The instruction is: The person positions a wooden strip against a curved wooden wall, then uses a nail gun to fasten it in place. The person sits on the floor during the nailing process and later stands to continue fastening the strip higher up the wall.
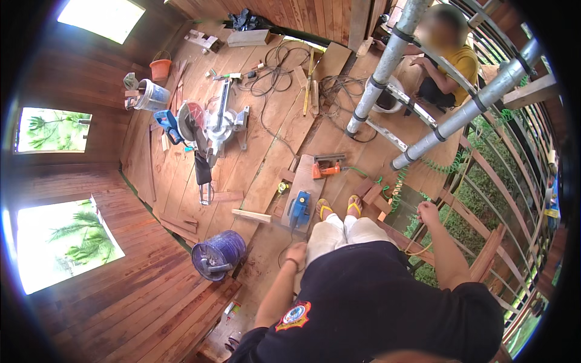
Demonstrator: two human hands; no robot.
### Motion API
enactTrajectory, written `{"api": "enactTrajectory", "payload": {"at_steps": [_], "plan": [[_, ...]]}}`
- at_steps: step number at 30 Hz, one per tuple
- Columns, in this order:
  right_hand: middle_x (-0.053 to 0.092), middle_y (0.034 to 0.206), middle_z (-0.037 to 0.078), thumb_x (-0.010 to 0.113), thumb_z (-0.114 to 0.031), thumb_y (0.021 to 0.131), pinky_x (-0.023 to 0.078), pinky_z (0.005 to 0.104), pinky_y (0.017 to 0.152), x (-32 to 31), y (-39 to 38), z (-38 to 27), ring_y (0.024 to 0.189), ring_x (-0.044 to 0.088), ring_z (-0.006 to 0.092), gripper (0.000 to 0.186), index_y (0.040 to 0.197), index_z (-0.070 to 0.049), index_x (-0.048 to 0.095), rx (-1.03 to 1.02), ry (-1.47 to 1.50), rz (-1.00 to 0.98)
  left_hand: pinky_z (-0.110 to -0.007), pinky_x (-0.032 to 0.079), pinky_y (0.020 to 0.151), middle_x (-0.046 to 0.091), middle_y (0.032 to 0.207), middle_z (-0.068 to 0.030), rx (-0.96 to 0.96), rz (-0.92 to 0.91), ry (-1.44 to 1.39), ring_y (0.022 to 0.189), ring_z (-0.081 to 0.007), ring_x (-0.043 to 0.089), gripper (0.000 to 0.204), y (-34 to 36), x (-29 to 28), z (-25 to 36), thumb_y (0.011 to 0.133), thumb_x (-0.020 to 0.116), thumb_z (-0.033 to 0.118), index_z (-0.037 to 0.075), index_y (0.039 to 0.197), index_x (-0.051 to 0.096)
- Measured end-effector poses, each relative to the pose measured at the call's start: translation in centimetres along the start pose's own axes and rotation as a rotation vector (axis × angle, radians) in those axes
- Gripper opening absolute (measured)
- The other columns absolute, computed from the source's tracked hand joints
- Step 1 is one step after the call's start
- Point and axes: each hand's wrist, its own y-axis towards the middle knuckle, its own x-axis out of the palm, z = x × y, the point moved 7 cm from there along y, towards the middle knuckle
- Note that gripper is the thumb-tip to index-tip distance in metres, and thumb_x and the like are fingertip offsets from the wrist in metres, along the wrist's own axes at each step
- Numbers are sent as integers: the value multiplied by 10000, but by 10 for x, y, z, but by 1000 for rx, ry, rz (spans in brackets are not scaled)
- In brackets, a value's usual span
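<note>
My left hand (296,253) hangs beside my left thigh, with a band on the wrist. Its fingers are partly hidden, and I see nothing held in it. My right hand (428,213) is out to the right, curled closed, with no object showing in it. Near my feet in yellow flip-flops, a blue electric planer (299,209) rests on a wooden board (307,172). An orange nail gun (328,169) lies just beyond, joined to a green coiled air hose (396,190). A yellow tape measure (282,187) sits left of the planer.
A blue miter saw (200,124) stands on the plank floor. Buckets stand at left: purple (219,255), white (152,95), orange (160,68). Black cables (275,72) snake across the floor. Metal scaffolding (387,66) rises at right, with a seated person (451,66) in yellow behind it.
</note>
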Motion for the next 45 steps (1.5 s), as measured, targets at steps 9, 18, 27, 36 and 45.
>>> {"api": "enactTrajectory", "payload": {"at_steps": [9, 18, 27, 36, 45], "plan": [[724, 1095, 195, 657, -315, 891, 532, 473, 930, 200, 67, -27, 1050, 675, 391, 328, 1073, -51, 724, -252, -839, -394, -451, 259, 1241, 219, 1685, -171, -21, -412, 496, 1536, -362, 248, 755, -1, 116, 48, 900, 616, 469, 130, 1550, 433], [690, 1170, 209, 639, -239, 874, 508, 495, 988, 475, 238, -24, 1115, 640, 417, 332, 1118, -18, 684, -563, -1130, -525, -478, 428, 1118, 523, 1484, -59, -144, -165, 439, 1387, -346, 446, 457, 60, 125, 22, 865, 650, 400, 170, 1257, 699], [654, 1189, 112, 470, -161, 973, 367, 559, 1106, 603, 350, -9, 1199, 602, 288, 284, 1199, -90, 627, -844, -1328, -236, -474, 468, 1054, 639, 1321, -122, -26, 9, 289, 1217, -372, 581, 320, 62, 104, 11, 836, 706, 234, 120, 1132, 744], [690, 1080, 146, 516, -141, 938, 291, 547, 1189, 545, 297, -11, 1170, 624, 304, 222, 1095, -74, 659, -841, -1232, -228, -457, 459, 1059, 630, 1347, -157, 14, -91, 381, 1214, -380, 584, 327, 66, 109, 18, 855, 672, 240, 116, 1150, 745], [680, 998, 78, 605, -138, 856, 335, 484, 1159, 408, 188, -22, 1159, 605, 295, 153, 989, -140, 679, -1031, -773, -160, -441, 452, 1085, 601, 1405, -92, 17, -229, 621, 1281, -341, 543, 377, 75, 126, 26, 890, 617, 347, 160, 1197, 731]]}}
